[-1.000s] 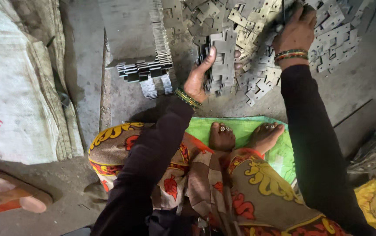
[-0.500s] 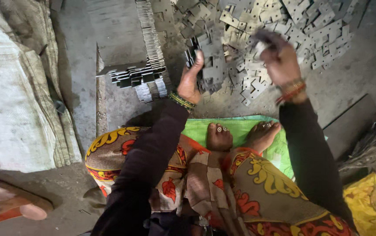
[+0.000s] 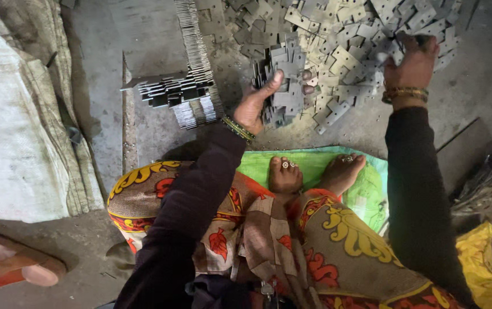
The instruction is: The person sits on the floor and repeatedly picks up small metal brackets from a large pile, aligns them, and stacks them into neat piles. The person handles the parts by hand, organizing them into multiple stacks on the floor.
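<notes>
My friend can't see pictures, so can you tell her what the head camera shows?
A person sitting on the floor holds a stack of flat grey metal plates in the left hand, while the right hand reaches into a loose pile of metal plates. Neat rows of stacked plates lie to the left, and bare feet rest on a green cloth.

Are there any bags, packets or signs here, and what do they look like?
Sack: at the left edge on the floor, big, bulging, dirty white woven cloth with some red print.
Green bag: flat under the person's feet, bright green, crinkly.
Yellow bag: bottom right corner, crumpled.
No signs or screens.
</notes>
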